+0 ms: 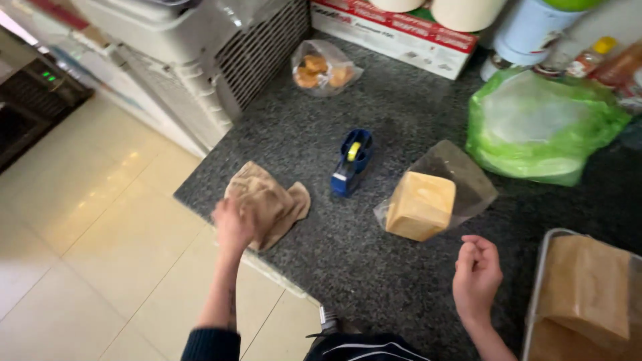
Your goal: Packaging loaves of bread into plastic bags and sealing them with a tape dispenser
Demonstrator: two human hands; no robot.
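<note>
The person's left hand (232, 224) lay on a crumpled brown paper bag (269, 202) near the edge of the dark speckled granite counter (374, 267), at about eight o'clock in the head view. The fingers pressed on the bag's lower left corner, touching it; whether they pinched the paper could not be told. The bag itself lay flat and wrinkled on the counter.

The right hand (477, 275) hovered at about five o'clock, loosely curled, the fingers bent inward and holding nothing. It was near, but apart from, a pale yellow block-shaped loaf in a clear plastic bag (421, 204), which sat toward the loaf's own five o'clock side.

Between the paper bag and the loaf stood a blue tape dispenser with a yellow roll (352, 162), just at two o'clock from the paper bag. At twelve o'clock lay a small clear bag of golden-brown pastries (322, 69). At two o'clock sat a green plastic bag (545, 127), puffed and crinkled. At four o'clock, a wire-rimmed tray (539, 281) held brown paper-wrapped parcels (588, 287). Cream floor tiles (100, 227) showed at nine o'clock.
</note>
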